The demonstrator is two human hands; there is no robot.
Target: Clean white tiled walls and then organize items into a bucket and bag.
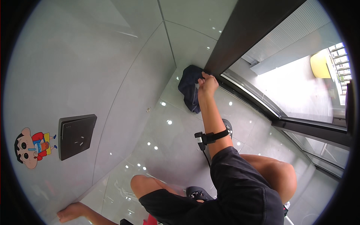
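Down by the base of the dark door frame, my right hand (208,84) is closed with its fingers curled. A dark navy cloth (190,89) is bunched on the floor tiles and pressed to the frame, its upper edge meeting my fingers. Around my right forearm runs a black strap with a small device (204,139) and a cable. My left hand (71,212) is at the lower left, by the foot of the grey wall. Its fingers do not show clearly, and nothing is seen in it.
A dark square panel (77,136) sticks out from the wall on the left, beside a cartoon figure sticker (33,147). The dark door frame (247,37) and glass rise on the right. Behind the glass is a yellow container (319,65). My bent knees and dark shoes (198,193) are close below.
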